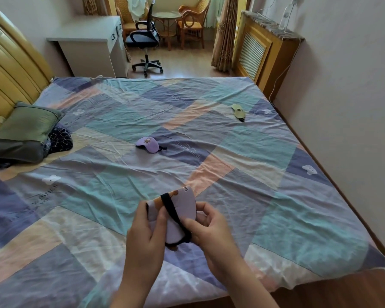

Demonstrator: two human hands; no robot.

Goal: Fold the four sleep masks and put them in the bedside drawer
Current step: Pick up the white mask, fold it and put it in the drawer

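Three sleep masks visible. One, a pale lilac mask (182,202) with an orange print, is held above the near edge of the bed, both hands on it. Left hand (146,230) grips its left side, thumb curled over the front face. Right hand (211,227) pinches the black elastic strap (172,213), which runs diagonally across the front of the mask and loops under its lower edge. Mask looks doubled over on itself; how far the fold goes cannot be told.

Second, a purple mask (147,143), lies flat near the middle of the bed, strap end showing at its right. Third, a yellow-green mask (238,112), lies far right on the bed, well apart from the others. Fourth mask and bedside drawer not seen.

Patchwork bedsheet (209,165) in blue, teal, peach and cream covers the bed, wrinkled. Green pillow (27,125) at far left against the wooden headboard (11,70), stacked on a dark grey pillow (11,152), with dark patterned cloth (60,140) just beside them.

Beyond the bed: white desk (91,45), black office chair (145,38), two wicker armchairs (191,23) around a small round table (167,16). Radiator cover (260,47) against the right wall.
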